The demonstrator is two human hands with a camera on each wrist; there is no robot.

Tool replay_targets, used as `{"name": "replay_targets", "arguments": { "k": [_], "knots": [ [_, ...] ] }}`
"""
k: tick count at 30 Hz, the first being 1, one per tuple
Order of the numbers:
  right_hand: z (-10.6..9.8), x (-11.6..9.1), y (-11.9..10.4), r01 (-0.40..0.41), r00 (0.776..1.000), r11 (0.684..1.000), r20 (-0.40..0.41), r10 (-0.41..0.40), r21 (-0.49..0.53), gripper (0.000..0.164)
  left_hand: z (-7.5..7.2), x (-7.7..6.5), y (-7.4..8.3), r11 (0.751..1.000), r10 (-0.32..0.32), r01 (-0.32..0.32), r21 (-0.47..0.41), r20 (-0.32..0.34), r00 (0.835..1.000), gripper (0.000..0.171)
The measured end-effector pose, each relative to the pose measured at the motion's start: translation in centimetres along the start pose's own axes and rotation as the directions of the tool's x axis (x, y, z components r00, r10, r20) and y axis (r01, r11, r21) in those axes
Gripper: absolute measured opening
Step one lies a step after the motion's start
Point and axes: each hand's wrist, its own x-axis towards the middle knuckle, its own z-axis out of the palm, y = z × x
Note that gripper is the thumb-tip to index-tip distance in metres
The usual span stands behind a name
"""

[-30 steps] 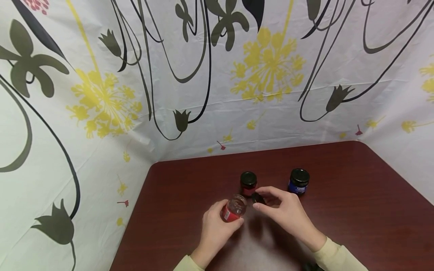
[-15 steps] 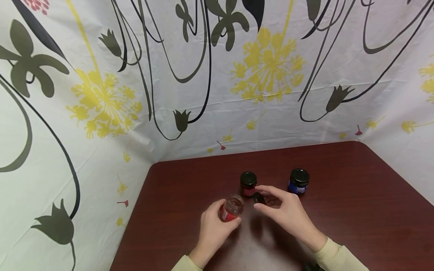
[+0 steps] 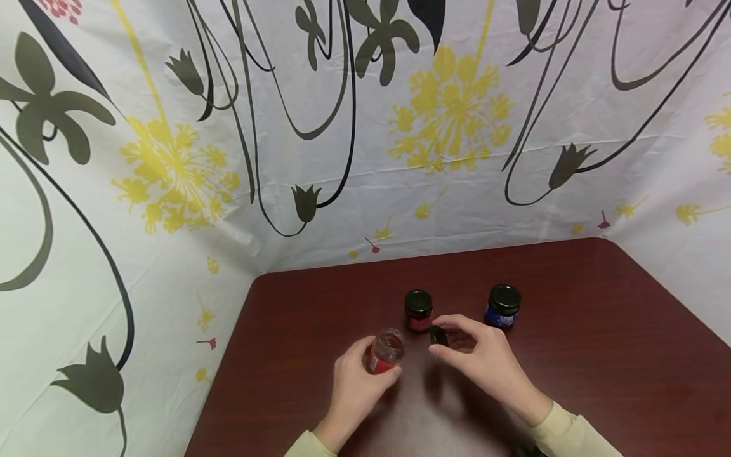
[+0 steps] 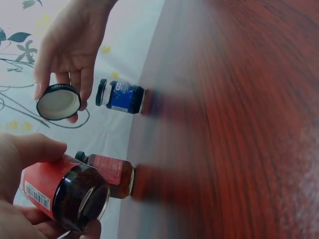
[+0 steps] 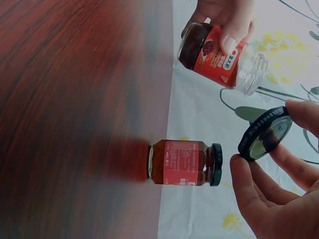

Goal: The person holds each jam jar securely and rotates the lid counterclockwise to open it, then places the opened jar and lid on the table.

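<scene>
Uncapped jar (image 3: 381,362) tilts, clamped in the grip of our left hand (image 3: 354,386), while our right hand (image 3: 483,350) pinches a black lid (image 4: 59,103) nearby, above the tabletop (image 3: 314,308).

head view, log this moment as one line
left hand: grips open red-labelled glass jar | right hand: pinches round black lid | lid: off jar

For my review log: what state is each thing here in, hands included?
Red-labelled clear glass jar, open, tilted, partly filled
Round black metal lid, off any jar
Black-lidded red-labelled glass jar, closed, upright
Black-lidded blue-labelled glass jar, closed, upright
Left hand, gripping the open jar
Right hand, pinching that lid
Dark thing at near edge, unclear
</scene>
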Motion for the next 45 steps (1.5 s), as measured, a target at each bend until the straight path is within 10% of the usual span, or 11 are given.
{"name": "replay_targets", "arguments": {
  "k": [45],
  "knots": [
    [0.7,-1.2,0.9,-0.032,0.998,0.998,0.056,0.035,-0.048,0.043,-0.8,1.0,-1.3,1.000,-0.025,0.025,0.016,0.000,1.000,0.050]
  ]
}}
